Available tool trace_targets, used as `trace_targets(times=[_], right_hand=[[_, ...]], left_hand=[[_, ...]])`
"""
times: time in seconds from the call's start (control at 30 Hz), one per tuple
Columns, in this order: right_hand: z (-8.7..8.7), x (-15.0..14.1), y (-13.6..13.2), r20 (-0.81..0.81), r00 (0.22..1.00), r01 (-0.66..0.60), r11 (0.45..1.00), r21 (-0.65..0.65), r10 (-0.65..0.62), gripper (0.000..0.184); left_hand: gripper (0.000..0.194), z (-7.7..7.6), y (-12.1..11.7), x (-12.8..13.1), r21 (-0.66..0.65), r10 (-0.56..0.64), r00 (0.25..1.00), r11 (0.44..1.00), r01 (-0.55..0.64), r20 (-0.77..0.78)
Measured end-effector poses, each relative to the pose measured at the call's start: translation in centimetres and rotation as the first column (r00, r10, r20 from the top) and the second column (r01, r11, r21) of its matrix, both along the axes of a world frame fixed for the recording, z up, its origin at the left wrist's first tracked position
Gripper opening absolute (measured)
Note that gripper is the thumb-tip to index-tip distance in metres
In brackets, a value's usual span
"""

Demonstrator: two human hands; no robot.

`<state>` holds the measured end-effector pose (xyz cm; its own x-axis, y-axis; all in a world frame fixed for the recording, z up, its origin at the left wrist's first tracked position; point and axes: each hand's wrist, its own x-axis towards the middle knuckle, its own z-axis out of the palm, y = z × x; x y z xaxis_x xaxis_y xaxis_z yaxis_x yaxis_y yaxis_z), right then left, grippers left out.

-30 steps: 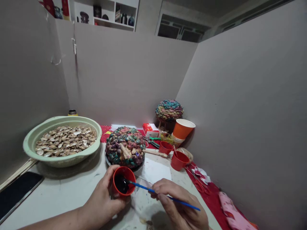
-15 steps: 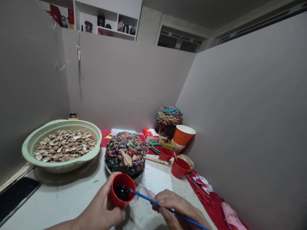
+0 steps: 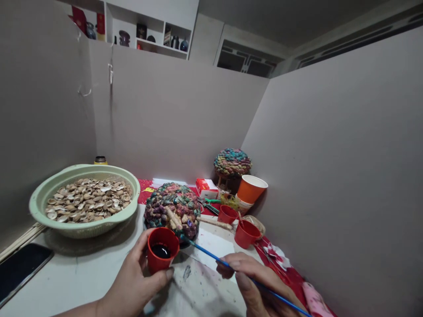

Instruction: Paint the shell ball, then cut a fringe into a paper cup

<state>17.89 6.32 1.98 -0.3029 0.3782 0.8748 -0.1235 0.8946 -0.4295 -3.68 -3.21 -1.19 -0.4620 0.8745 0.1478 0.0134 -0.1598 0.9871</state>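
My left hand [image 3: 139,273] is wrapped round a small red cup [image 3: 162,259] with dark liquid in it, tilted a little toward me. In my right hand [image 3: 257,281] is a blue paintbrush [image 3: 211,254], pinched along its handle. The bristle end reaches the lower right side of a dome [image 3: 173,204] covered in painted shells, green, purple and reddish, with some bare tan pieces at its front. The dome rests in a dark round dish, partly hidden behind the cup. Whether the bristles touch the shells I cannot tell for sure.
A green colander [image 3: 35,207] full of shells stands at the left, a phone [image 3: 24,270] in front of it. Two more red cups [image 3: 247,235], orange paper cups [image 3: 253,187] and another painted dome [image 3: 233,162] stand at the right. Grey partitions enclose the table.
The brush tip has come out of the red cup and moved up to the dome's lower right side. My left hand has shifted the cup slightly left and up.
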Motion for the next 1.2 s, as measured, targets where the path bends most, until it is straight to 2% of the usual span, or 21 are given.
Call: trace_targets(times=[0.1, 0.23, 0.5, 0.63, 0.8, 0.9, 1.03, 1.2], right_hand=[[0.5, -0.4, 0.5, 0.031, 0.998, 0.048, 0.993, 0.110, -0.052, 0.025], [1.0, -1.6, 1.4, 0.050, 0.997, 0.052, 0.974, 0.222, -0.065, 0.028], [0.7, -3.7, 2.0, 0.008, 0.998, 0.054, 0.967, 0.251, -0.058, 0.025], [0.4, -3.7, 1.5, 0.020, 1.000, 0.011, 0.969, 0.245, -0.016, 0.024], [0.7, -3.4, 0.9, 0.078, 0.997, -0.013, 0.947, 0.322, -0.013, 0.024], [1.0, -3.6, 0.8, 0.059, 0.998, -0.006, 0.951, 0.308, -0.013, 0.021], [1.0, -4.3, 1.2, -0.012, 1.000, 0.008, 0.975, 0.220, -0.006, 0.015], [0.4, -4.6, 2.5, -0.040, 0.996, 0.084, 0.986, 0.144, -0.079, 0.011]], left_hand=[[0.057, 0.0, 0.0, 0.2, 0.012, 0.045, 0.999, 0.999, -0.045, -0.010], [0.056, 0.2, -0.1, 0.4, 0.010, 0.035, 0.998, 0.999, -0.035, -0.057], [0.054, -0.4, -0.1, 0.3, 0.041, 0.023, 0.992, 0.999, -0.018, -0.123], [0.051, -0.2, -0.1, 0.4, 0.037, 0.026, 0.988, 0.999, -0.021, -0.150], [0.051, -0.1, -0.1, 0.4, 0.036, 0.026, 0.982, 0.999, -0.020, -0.185], [0.050, -0.4, 0.0, 0.3, 0.038, 0.018, 0.979, 0.999, -0.011, -0.204], [0.053, -0.8, 0.0, 0.1, 0.032, 0.001, 0.980, 0.999, 0.005, -0.197], [0.056, -0.8, 0.1, -0.1, 0.013, -0.029, 0.974, 0.999, 0.032, -0.224]])
